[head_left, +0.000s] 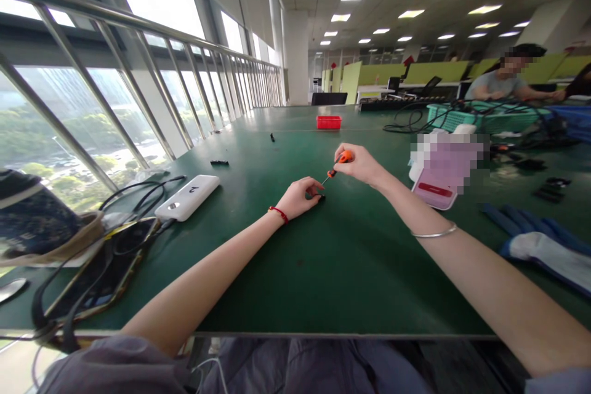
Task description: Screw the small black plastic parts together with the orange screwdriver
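Observation:
My right hand (360, 163) is closed round the orange-and-black handle of a screwdriver (345, 157). Its thin shaft slants down to the left, with the tip close to the fingers of my left hand (302, 197). That left hand rests low over the table, thumb and fingers curled together at a small black part (322, 197). Only a bit of the part shows past the fingertips, so its kind is unclear. Whether the screwdriver tip touches it, I cannot tell.
On the green table (295, 283) lie a white power bank (188, 197) and a cabled phone (104, 271) at left. Farther off is a red basket (329, 122). At right are a propped phone (436, 175), gloves (549, 246) and a teal basket (484, 117); a person (498, 83) sits beyond.

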A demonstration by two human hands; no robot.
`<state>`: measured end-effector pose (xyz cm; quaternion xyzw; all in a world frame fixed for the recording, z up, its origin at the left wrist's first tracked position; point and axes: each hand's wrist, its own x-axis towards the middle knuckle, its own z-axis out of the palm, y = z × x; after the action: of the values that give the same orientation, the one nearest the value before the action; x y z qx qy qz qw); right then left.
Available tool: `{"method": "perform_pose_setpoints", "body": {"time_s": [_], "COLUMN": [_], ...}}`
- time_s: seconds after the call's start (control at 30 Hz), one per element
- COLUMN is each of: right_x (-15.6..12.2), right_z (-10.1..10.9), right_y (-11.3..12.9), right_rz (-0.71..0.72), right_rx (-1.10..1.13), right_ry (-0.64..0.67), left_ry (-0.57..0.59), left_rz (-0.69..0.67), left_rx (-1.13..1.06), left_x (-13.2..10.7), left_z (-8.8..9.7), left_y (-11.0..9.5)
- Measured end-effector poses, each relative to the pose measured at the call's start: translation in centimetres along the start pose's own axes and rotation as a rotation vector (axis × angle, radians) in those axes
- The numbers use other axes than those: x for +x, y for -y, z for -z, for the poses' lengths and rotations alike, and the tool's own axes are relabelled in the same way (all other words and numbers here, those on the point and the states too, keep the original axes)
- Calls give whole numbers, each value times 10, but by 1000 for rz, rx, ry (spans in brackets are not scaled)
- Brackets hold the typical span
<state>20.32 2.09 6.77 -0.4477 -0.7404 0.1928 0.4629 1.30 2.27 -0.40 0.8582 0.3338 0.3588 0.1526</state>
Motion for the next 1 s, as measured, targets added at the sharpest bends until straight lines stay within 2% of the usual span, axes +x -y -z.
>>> {"method": "perform_pose_setpoints", "body": {"time_s": [0.13,0.27,0.43,0.63,0.73,0.93,1.0], "right_x": [-8,-28,-45,-48,-49,-51,-50], "right_z": [-4,-9,-22,-33,-32,-28,-24], "right_y": [-4,-16,-37,-42,-40,-36,-36], "right_rz": [34,29,32,89,102,130,127], "right_rx": [-20,-72,-319,-319,-312,-316,-319], "right_ry": [-100,-8,44,125,118,139,107], "left_ry": [-68,-136,-113,-96,-85,-65,-78], "left_rz": [0,4,12,-4,-15,-54,-48], "left_rx": [-15,-21,-29,-69,-59,112,108], "left_x": [0,1,1,1,0,-1,0], "left_z": [2,5,5,5,5,6,9], "left_y": [-4,-6,-6,-9,-10,-10,-11]}}
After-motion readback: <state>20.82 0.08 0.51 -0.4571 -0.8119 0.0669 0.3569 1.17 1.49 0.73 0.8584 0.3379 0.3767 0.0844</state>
